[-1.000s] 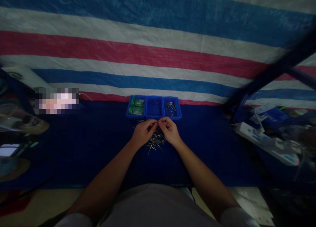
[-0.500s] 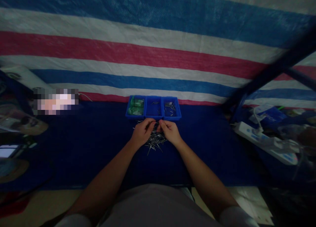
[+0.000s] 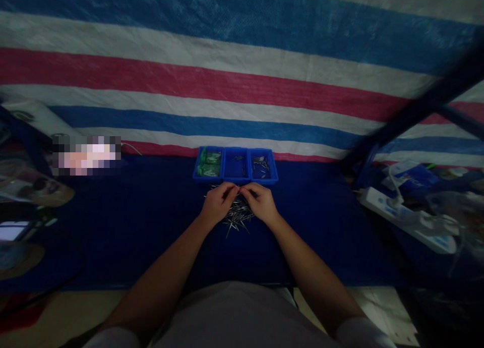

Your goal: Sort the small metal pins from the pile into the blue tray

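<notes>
Over a pile of thin metal rods (image 3: 237, 218) my left hand (image 3: 218, 203) is closed in a pinch, its fingertips pointing inward. My right hand (image 3: 260, 201) pinches too, its fingertips meeting those of the left. Whatever sits between the fingertips is too small and dark to name. Just beyond my hands stand three joined blue bins. The left bin (image 3: 195, 172) holds a green bag with pale pieces, the middle bin (image 3: 230, 171) a few thin pieces, and the right bin (image 3: 273, 175) several short metal pins.
On the right lies a white power strip (image 3: 408, 219) with plugs and cables. Clutter with a clear plastic container (image 3: 45, 186) occupies the left end of the blue table (image 3: 124, 227). A striped tarp (image 3: 242, 80) hangs behind, and a dark frame post (image 3: 408, 106) slants at the right.
My right hand has shifted slightly left, so its fingertips now touch those of my left hand. The left hand, bins and pile look the same.
</notes>
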The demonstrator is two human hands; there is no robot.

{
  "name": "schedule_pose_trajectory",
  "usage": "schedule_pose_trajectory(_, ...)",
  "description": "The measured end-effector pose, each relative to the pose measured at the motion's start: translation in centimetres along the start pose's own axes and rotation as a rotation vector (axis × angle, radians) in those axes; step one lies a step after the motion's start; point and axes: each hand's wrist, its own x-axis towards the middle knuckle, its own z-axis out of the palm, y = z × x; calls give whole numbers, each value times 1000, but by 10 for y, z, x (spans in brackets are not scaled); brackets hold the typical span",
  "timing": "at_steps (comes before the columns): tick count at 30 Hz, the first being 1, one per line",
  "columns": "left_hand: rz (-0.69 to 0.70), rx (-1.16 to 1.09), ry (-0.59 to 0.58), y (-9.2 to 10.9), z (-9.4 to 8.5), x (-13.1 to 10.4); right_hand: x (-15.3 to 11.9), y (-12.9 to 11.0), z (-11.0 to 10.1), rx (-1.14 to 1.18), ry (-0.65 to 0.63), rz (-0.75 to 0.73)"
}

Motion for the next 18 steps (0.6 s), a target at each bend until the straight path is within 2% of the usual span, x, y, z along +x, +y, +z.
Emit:
schedule_pose_trajectory(6,78,0,-49,1,3,0,3,5,1,160,1,145)
schedule_pose_trajectory(12,114,8,-43,-3,5,-1,3,5,3,312,-46,178)
schedule_pose_trajectory(18,116,64,-6,-2,3,-1,2,1,5,332,-42,250)
